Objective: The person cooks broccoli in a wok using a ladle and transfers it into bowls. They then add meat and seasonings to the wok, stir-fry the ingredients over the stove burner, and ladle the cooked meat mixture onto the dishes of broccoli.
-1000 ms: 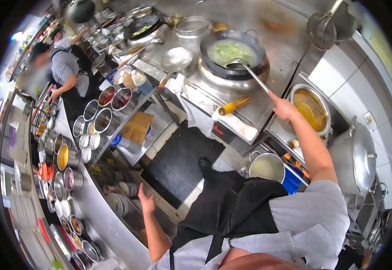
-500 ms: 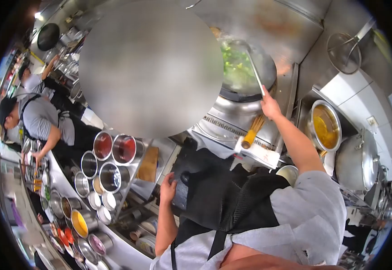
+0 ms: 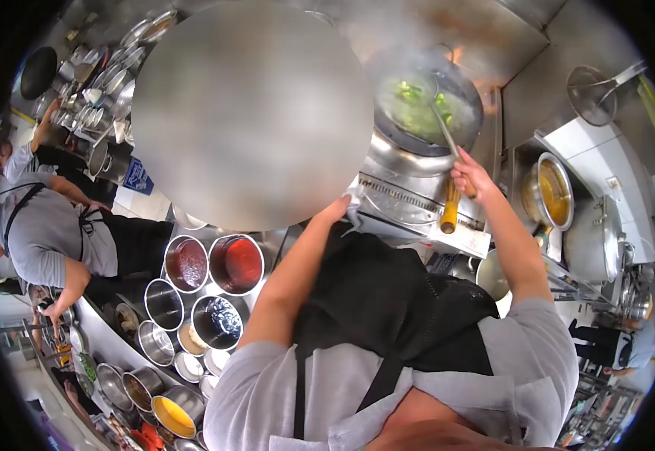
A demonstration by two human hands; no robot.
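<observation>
Fingers [image 3: 460, 171] of the right hand [image 3: 473, 179] are curled around the handle of a ladle [image 3: 445, 129], with the forearm reaching forward and the elbow bent out to the side. The ladle slants from this grip over the near rim into the wok, where steam blurs its far end. The left arm stretches forward, and the left hand [image 3: 335, 208] is at the front of the stove, next to a pale cloth [image 3: 353, 209]. A round blurred patch covers its fingertips, so I cannot tell how far it is open or whether it grips the cloth.

The wok [image 3: 470, 113] sits on a round metal burner ring [image 3: 399, 159], dark and wide. Bright green pieces [image 3: 410, 92] lie in cloudy, pale green liquid [image 3: 410, 116], and steam rises above them. Orange flame [image 3: 457, 55] shows behind the far rim.

Just below the right hand, a brush with a yellow handle [image 3: 449, 216] lies on the stove surface [image 3: 399, 197]. Farther right are a metal pot of amber liquid [image 3: 555, 192] and a large lidded pot [image 3: 594, 240]. On the left, two metal containers hold red contents [image 3: 237, 264], near a co-worker [image 3: 60, 233] in a grey shirt and dark apron.
</observation>
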